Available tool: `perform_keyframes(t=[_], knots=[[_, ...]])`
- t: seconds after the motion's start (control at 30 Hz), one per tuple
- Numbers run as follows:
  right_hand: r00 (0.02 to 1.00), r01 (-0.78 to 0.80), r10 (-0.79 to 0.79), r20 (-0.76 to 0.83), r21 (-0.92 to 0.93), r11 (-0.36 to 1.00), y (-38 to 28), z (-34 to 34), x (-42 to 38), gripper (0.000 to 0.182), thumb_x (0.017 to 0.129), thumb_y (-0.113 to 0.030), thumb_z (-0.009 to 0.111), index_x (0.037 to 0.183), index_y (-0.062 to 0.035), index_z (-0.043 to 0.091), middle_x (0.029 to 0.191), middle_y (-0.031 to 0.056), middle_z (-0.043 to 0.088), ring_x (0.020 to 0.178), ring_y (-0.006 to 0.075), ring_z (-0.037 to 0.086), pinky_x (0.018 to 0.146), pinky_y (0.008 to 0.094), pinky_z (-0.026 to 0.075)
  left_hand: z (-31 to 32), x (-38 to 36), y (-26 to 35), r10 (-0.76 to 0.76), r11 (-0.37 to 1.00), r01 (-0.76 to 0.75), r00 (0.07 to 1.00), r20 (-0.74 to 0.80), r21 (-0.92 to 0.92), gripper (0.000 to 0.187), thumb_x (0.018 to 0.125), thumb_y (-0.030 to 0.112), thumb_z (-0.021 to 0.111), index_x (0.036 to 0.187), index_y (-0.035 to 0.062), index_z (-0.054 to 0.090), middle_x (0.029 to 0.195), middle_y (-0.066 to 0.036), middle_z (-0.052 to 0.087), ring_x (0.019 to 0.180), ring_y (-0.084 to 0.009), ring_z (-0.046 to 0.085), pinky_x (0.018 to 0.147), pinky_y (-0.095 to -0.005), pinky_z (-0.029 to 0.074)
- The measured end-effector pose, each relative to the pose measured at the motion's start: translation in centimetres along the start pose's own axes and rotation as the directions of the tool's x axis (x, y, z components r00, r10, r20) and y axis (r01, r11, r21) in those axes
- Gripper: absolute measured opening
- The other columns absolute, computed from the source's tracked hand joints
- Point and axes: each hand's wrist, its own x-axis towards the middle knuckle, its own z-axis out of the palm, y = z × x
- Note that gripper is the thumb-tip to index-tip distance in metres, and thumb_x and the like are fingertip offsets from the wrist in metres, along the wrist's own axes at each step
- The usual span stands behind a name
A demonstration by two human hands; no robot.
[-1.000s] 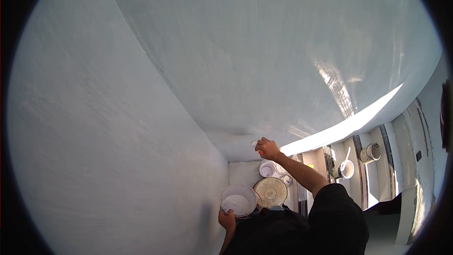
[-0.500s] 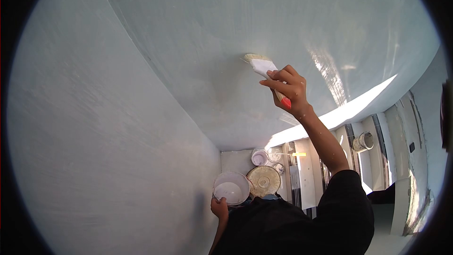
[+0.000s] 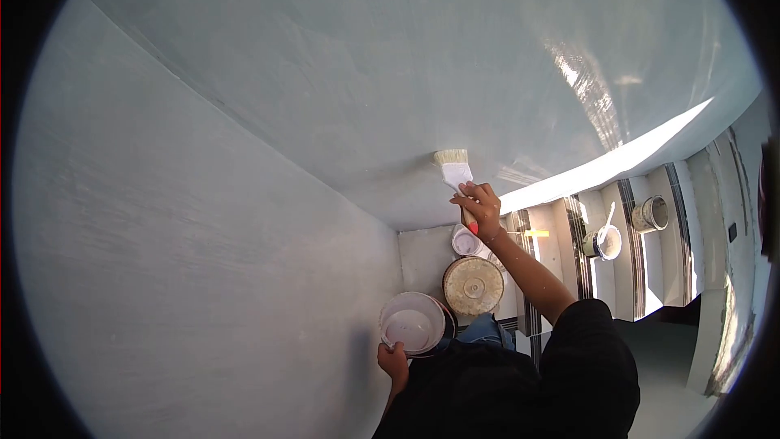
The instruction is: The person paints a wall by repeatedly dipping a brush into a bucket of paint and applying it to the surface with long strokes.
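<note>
My right hand (image 3: 481, 210) is closed round the handle of a wide paintbrush (image 3: 455, 167), which has pale bristles, a white ferrule and a red handle end. The bristles point up at the grey-blue wall (image 3: 349, 57) and seem to touch it. Low in the view, my left hand (image 3: 394, 364) grips the rim of a white bucket (image 3: 432, 327) with pale liquid paint inside. The left thumb lies over the rim, and the other fingers are mostly hidden.
A lidded round tub (image 3: 474, 286) stands beside the bucket, with a small paint pot (image 3: 465, 241) behind it. Steps (image 3: 561, 228) run off to the right. They carry a paint can with a white-handled tool (image 3: 603, 242) and another can (image 3: 650, 215). A side wall (image 3: 203, 260) rises on the left.
My right hand and the paintbrush have come down the wall, and the bristles now point more straight up. The view has shifted, showing a second can on the steps. My left hand keeps the bucket.
</note>
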Motion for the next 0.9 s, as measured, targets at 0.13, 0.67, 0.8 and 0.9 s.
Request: perform_keyframes(t=[0.13,0.67,0.8,0.9], knots=[[0.453,-0.8,0.89,0.054,0.466,0.379,-0.3,2.2,-7.6,0.006,0.089,-0.013,0.072,0.091,-0.0076,0.073,0.088,0.007,0.071,0.071,0.0199,0.069,0.059,0.0302,0.055,0.8,0.6,0.8,0.021,1.0,-0.022,1.0,0.018,0.015,0.028,0.074,0.014,0.072,0.074,-0.0008,0.048,0.068,-0.013,0.055,0.062,-0.0274,0.056,0.062,-0.0415,0.046],[-0.219,-0.88,0.843,0.491,0.275,-0.388,4.3,-5.8,-21.3,0.025,0.088,-0.016,0.056,0.097,0.0029,0.069,0.081,0.0125,0.072,0.06,0.0195,0.066,0.054,0.0293,0.048,2.1,0.9,4.6,0.133,0.991,-0.132,0.99,0.04,-0.02,0.029,0.074,0.013,0.072,0.073,0.001,0.045,0.063,-0.01,0.053,0.049,-0.024,0.058,0.047,-0.0391,0.048],[-0.327,-0.721,0.53,0.782,0.156,-0.675,3.9,-6.1,-20.9,0.024,0.086,-0.01,0.056,0.105,0.0033,0.064,0.087,0.0123,0.068,0.065,0.0208,0.063,0.054,0.0329,0.048,2.1,1.0,4.3,0.088,0.993,-0.082,0.994,0.061,-0.089,0.027,0.076,0.01,0.07,0.073,0.0019,0.045,0.067,-0.009,0.053,0.049,-0.0184,0.055,0.043,-0.035,0.048],[-0.196,-0.752,0.421,0.886,0.14,-0.644,3.3,-4.4,-20.1,0.023,0.088,-0.009,0.054,0.108,0.001,0.061,0.087,0.0099,0.062,0.068,0.0211,0.061,0.053,0.0355,0.047,2.0,1.5,3.4,0.115,0.992,-0.113,0.993,0.033,-0.05,0.027,0.076,0.009,0.07,0.073,0.0019,0.044,0.064,-0.01,0.054,0.047,-0.0197,0.056,0.043,-0.0355,0.048]])
